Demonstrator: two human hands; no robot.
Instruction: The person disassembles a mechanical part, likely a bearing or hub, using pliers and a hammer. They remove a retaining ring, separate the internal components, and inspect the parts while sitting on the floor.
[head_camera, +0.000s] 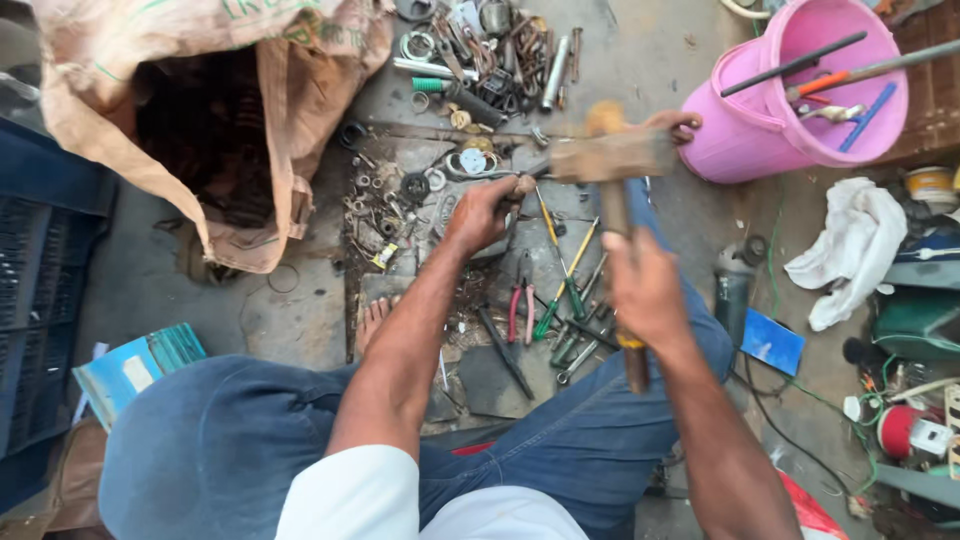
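Right hand (645, 285) clamped around the wooden handle of one hammer (612, 160), head raised and blurred, level with the left hand and just beside it. Left hand (485, 210) closed, fingers pinched on one thin metal rod (535, 170) whose tip sits close to the hammer head; exactly what the rod rests on cannot be told.

Just below the hands, on the concrete floor (290, 320): one pair of pliers (520, 310) with red grips, several screwdrivers (560, 285) with green and yellow handles, exact count unclear in the tangle. Left of the left hand, a scatter of small washers and rings (390, 200), too many and too small to count. One bare foot (373, 320) showing beside the left forearm, blue trousers across both knees.

Farther up, a heap of metal parts (490, 50). Upper right, one pink bucket (760, 120) lying tilted, holding several long tools. Right of it, one white rag (850, 245) and one red spool (897, 430). Upper left, one open brown sack (300, 90). Lower left, one blue booklet (140, 370) beside one dark crate (40, 270).
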